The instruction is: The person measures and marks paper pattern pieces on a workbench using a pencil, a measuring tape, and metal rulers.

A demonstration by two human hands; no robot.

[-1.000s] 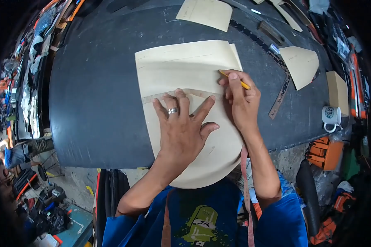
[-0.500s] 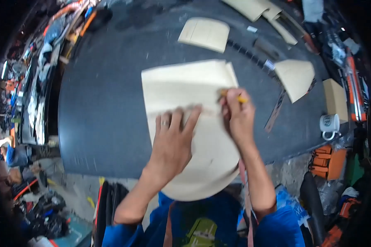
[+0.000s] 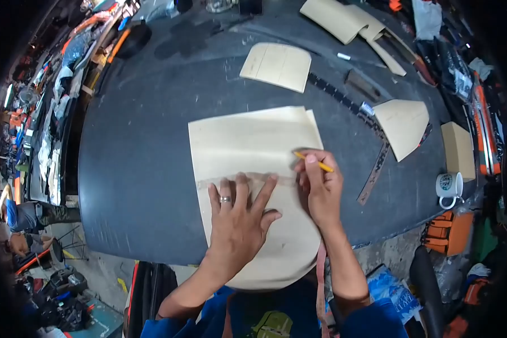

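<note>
A large sheet of cream paper [image 3: 253,135] lies on the dark table, its rounded lower end reaching past the near edge. My left hand [image 3: 236,228] rests flat on it with fingers spread, a ring on one of them. Those fingertips press on a see-through ruler [image 3: 286,179] that runs across the sheet, partly hidden beneath them. My right hand [image 3: 323,188] is closed round a yellow pencil [image 3: 319,162] near the sheet's right edge. The pencil's tip points left, over the paper; whether it touches cannot be made out.
On the dark table [image 3: 135,169] lie cut paper pieces [image 3: 276,66], [image 3: 403,127], a black ruler [image 3: 341,96] and a narrow metal ruler [image 3: 373,174]. A white mug [image 3: 449,188] and a cardboard box [image 3: 457,147] stand at the right edge. Rolled paper [image 3: 335,19] lies at the back.
The whole view has shifted, so the paper and both hands appear lower. My left hand stays on the ruler. The pencil, blurred before, now shows sharply in my right hand.
</note>
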